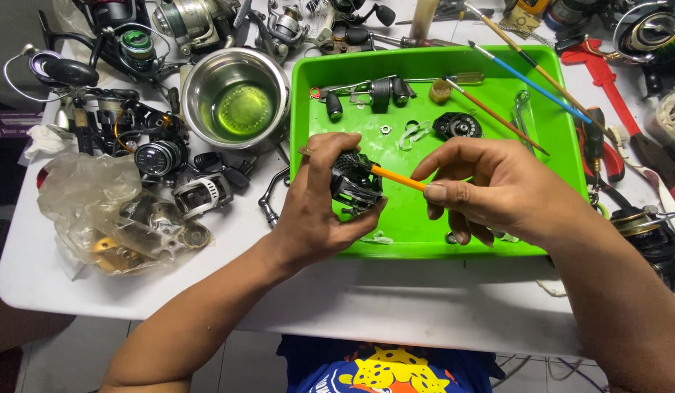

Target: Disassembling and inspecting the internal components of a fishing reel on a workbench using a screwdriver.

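My left hand (pixel 315 207) grips a black fishing-reel body (pixel 354 183) over the front left part of a green tray (pixel 425 244). Between thumb and fingers, my right hand (pixel 490 191) pinches an orange-handled brush (pixel 397 177). Its tip touches the top of the reel body. Small reel parts lie in the tray beyond my hands: a black round side plate (pixel 457 126), a black handle assembly (pixel 374 93), a tan knob (pixel 440 90) and white scraps (pixel 414 135).
A steel bowl (pixel 235 98) with green liquid stands left of the tray. Several spinning reels and loose parts crowd the white table's left and back. A clear plastic bag (pixel 108 215) holds metal parts. Brushes (pixel 530 76) cross the tray's right corner; red-handled tools (pixel 606 116) lie at right.
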